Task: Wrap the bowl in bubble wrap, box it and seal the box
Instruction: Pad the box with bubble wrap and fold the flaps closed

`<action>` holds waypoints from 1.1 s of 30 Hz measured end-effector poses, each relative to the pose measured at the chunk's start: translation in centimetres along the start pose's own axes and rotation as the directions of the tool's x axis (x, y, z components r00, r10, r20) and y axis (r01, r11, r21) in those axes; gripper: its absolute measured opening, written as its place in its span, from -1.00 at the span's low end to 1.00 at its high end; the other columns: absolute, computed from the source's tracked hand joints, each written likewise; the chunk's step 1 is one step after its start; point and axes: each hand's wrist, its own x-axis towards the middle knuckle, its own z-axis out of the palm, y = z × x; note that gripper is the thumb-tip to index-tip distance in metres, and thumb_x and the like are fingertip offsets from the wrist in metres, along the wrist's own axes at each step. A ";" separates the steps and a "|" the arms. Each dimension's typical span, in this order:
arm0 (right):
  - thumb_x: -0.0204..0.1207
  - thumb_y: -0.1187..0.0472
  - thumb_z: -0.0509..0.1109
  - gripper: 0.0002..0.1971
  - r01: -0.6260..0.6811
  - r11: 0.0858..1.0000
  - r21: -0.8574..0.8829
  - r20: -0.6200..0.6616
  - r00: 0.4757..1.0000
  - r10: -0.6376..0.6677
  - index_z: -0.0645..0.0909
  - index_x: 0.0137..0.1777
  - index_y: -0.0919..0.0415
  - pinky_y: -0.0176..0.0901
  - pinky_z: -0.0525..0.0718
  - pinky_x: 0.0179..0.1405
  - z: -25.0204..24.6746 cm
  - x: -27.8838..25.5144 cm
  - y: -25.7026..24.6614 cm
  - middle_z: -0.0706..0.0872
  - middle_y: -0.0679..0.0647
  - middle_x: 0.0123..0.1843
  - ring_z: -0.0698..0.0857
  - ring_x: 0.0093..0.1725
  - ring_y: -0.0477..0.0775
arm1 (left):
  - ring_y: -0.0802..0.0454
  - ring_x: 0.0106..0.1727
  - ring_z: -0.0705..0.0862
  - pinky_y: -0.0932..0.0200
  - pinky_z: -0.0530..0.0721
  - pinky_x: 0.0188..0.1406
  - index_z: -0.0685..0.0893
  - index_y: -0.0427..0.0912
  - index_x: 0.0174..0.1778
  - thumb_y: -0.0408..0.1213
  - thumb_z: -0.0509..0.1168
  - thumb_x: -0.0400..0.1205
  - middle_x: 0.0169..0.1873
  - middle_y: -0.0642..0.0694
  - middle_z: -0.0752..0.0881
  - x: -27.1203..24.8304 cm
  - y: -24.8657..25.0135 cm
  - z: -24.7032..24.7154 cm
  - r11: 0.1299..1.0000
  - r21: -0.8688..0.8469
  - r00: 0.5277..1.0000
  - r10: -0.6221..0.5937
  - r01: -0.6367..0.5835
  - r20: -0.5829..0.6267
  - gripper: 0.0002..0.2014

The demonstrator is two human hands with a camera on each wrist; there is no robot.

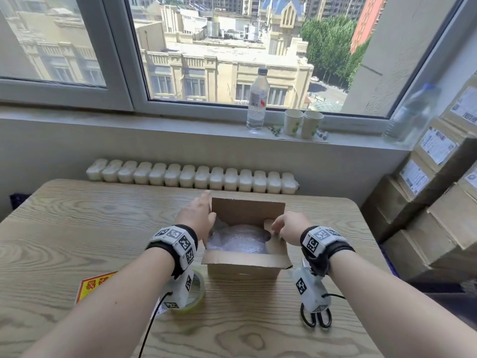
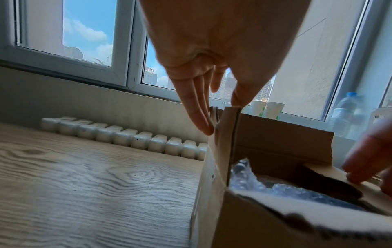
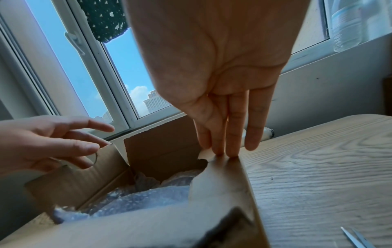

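An open cardboard box (image 1: 242, 270) stands mid-table. Inside it lies the bowl in bubble wrap (image 1: 240, 241), also visible in the wrist views (image 2: 265, 189) (image 3: 144, 198). My left hand (image 1: 198, 215) is at the box's upright left flap (image 2: 229, 142), with straight fingers (image 2: 199, 117) along its outer face and the thumb tip at its top edge. My right hand (image 1: 289, 228) reaches over the right flap (image 3: 220, 184), which leans in over the bowl. Its straight fingertips (image 3: 224, 149) touch the flap's torn far edge. The back flap (image 1: 247, 210) stands upright.
A tape roll (image 1: 198, 285) lies under my left wrist, beside a red and yellow sticker (image 1: 94, 288). Scissors (image 1: 316, 317) lie near the front right. Stacked cartons (image 1: 438, 202) fill the right side. A bottle (image 1: 256, 99) and paper cups (image 1: 302, 122) stand on the sill above a radiator (image 1: 191, 177).
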 end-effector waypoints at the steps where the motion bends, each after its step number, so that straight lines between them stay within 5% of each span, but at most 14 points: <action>1: 0.54 0.43 0.14 -0.57 0.004 1.000 -0.002 0.005 1.000 -0.004 0.70 0.24 0.09 -0.14 0.58 0.32 -0.2 -0.1 -0.1 0.68 0.03 0.33 0.62 0.33 0.07 | -0.12 0.37 0.55 0.04 0.48 0.30 0.18 -0.08 0.62 -0.18 0.17 0.69 0.40 -0.11 0.56 0.1 0.0 -0.1 1.000 -0.027 1.000 0.004 -0.003 0.010 -0.43; 6: 0.58 0.36 0.18 -0.61 0.029 0.997 -0.067 0.039 0.999 -0.026 0.70 0.26 0.07 -0.17 0.56 0.32 -0.4 -0.5 -0.5 0.68 0.00 0.33 0.60 0.35 0.06 | -0.04 0.32 0.58 0.07 0.53 0.30 0.42 -0.08 0.49 -0.17 0.13 0.71 0.30 -0.06 0.65 0.2 -0.1 0.0 0.997 -0.066 0.991 0.047 -0.039 0.124 -0.60; 10: 0.51 0.06 0.40 -0.73 0.031 0.992 -0.121 0.085 0.996 -0.021 0.71 0.19 -0.06 -0.17 0.62 0.16 -0.1 -0.5 -0.4 0.72 -0.06 0.24 0.65 0.22 0.01 | -0.02 0.34 0.56 0.06 0.51 0.33 0.54 0.00 0.39 -0.11 0.10 0.71 0.32 -0.03 0.63 0.2 -0.7 0.6 0.997 0.046 0.965 0.048 -0.063 0.258 -0.66; 15: 0.29 -0.28 0.52 -0.34 0.051 0.986 -0.159 0.211 0.977 -0.016 0.58 0.39 -0.08 -0.15 0.56 0.23 -0.1 -1.2 -0.7 0.64 -0.12 0.31 0.60 0.31 0.00 | -0.04 0.41 0.51 0.14 0.43 0.38 0.51 -0.03 0.45 -0.21 0.12 0.70 0.39 -0.06 0.58 0.1 -0.6 0.5 0.990 0.097 0.941 0.067 -0.105 0.331 -0.62; 23: 0.09 -0.23 0.64 -0.12 0.058 0.969 -0.242 0.273 0.962 0.011 0.46 0.46 -0.14 0.03 0.57 0.35 1.4 -1.4 -1.0 0.53 -0.13 0.45 0.54 0.39 0.03 | -0.05 0.47 0.45 0.13 0.36 0.44 0.49 -0.06 0.48 -0.20 0.09 0.74 0.45 -0.06 0.53 -0.3 -0.6 0.4 0.984 0.115 0.924 0.086 -0.138 0.373 -0.62; 28: 0.33 -0.03 0.59 -0.35 0.047 0.995 -0.090 0.226 0.974 -0.025 0.52 0.45 -0.03 -0.14 0.58 0.27 -0.2 -1.7 -1.3 0.61 -0.09 0.36 0.60 0.32 0.00 | -0.05 0.24 0.60 0.09 0.52 0.24 0.64 -0.09 0.29 0.07 -0.03 0.74 0.24 -0.11 0.68 -0.3 -0.8 0.3 0.992 0.043 0.917 0.096 -0.122 0.387 -0.54; 33: 0.43 0.17 0.51 -0.55 -0.002 1.000 0.010 -0.016 1.000 0.002 0.60 0.35 0.07 -0.21 0.57 0.20 -0.3 -0.7 -0.4 0.66 0.03 0.33 0.63 0.29 0.03 | -0.05 0.30 0.60 0.12 0.50 0.21 0.60 -0.10 0.36 0.25 -0.04 0.67 0.26 -0.08 0.66 -0.4 -0.3 -0.2 0.993 0.060 0.913 0.067 -0.100 0.403 -0.40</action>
